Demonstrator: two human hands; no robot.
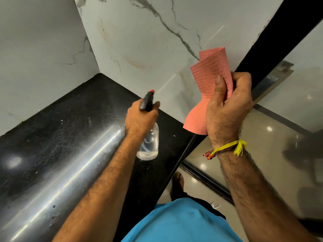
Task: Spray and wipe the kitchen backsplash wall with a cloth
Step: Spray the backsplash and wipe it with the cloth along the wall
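Fingers (232, 95) of right hand (227, 109) curled gripping pink cloth (208, 77); left hand (139, 117) grips spray bottle (148, 144).

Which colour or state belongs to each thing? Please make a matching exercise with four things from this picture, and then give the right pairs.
Things:
1. cloth
2. spray bottle
3. countertop
4. backsplash wall

Descriptions:
A. black and shiny
B. pink, gripped in the right hand
C. white marble with grey veins
D. clear, held in the left hand

Pairs: 1-B, 2-D, 3-A, 4-C
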